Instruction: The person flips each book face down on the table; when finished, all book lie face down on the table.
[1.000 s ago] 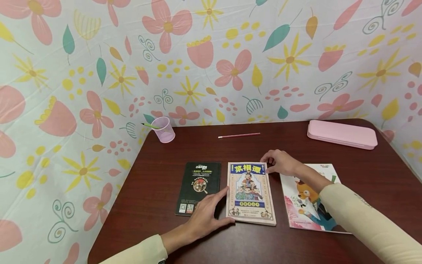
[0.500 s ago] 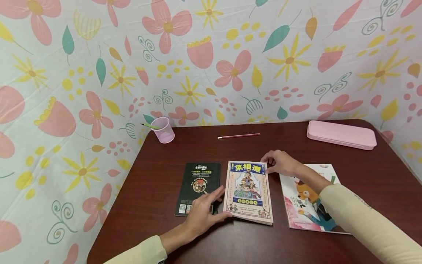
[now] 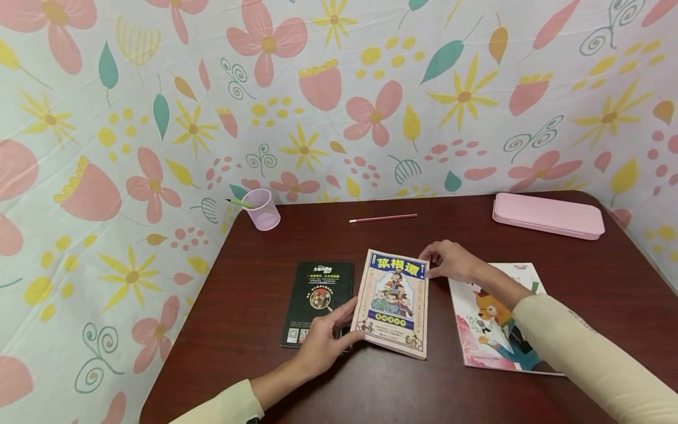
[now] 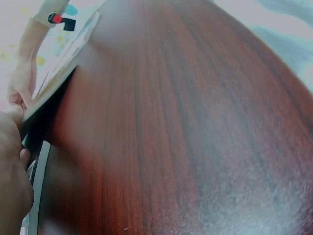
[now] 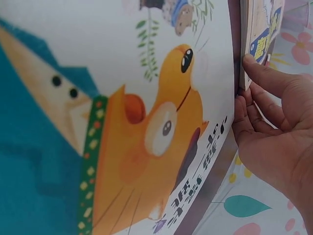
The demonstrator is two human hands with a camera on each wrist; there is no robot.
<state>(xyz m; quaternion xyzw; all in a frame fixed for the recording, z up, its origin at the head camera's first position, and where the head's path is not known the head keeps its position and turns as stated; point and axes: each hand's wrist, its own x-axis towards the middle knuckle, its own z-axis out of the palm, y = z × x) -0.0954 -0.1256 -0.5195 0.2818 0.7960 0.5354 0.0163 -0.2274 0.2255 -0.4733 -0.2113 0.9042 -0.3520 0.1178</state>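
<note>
A comic-style book (image 3: 392, 303) with a blue title band lies between my hands, turned slightly clockwise, its left side raised off the table. My left hand (image 3: 324, 347) holds that book by its lower left edge, thumb along the side nearest me. At the upper right corner, my right hand (image 3: 450, 261) pinches the same book with bent fingers; the right wrist view shows this hand (image 5: 281, 115) at the corner. A black book (image 3: 319, 303) lies to the left, partly behind my left hand. On the right, beneath my right forearm, is a white picture book (image 3: 477, 335) with an orange fox-like animal.
A pink pencil case (image 3: 548, 216) lies at the back right of the dark wooden table (image 3: 312, 235). A pink pencil (image 3: 384, 218) lies at the back middle. In the back left corner stands a lilac mesh cup (image 3: 265, 215) holding a green pencil (image 3: 241, 203). A flowered cloth (image 3: 339, 118) hangs behind.
The comic-style book has shifted left and turned clockwise, its left side rising toward the black book. My left hand has moved slightly left with it; the right hand has stayed at the corner.
</note>
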